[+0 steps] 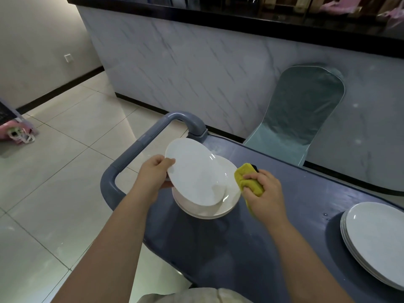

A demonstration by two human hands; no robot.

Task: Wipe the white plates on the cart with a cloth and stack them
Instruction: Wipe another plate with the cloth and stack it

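1. Left hand grips a white plate by its left rim, thumb lying over the top edge — the plate is tilted, its far edge lifted, its near edge low over the stack beneath
2. Right hand is closed around a yellow cloth, bunched in the fingers, with a dark patch showing at its far end; it sits just right of the held plate, and I cannot tell whether it touches
3. Under the tilted plate, a left stack of white plates rests on the dark blue cart top, close to the grey handle
4. Well apart to the right — a second stack of plates lies flat at the frame edge
5. Beyond the cart: a pale green chair against a marble-patterned counter, and tiled floor on the left
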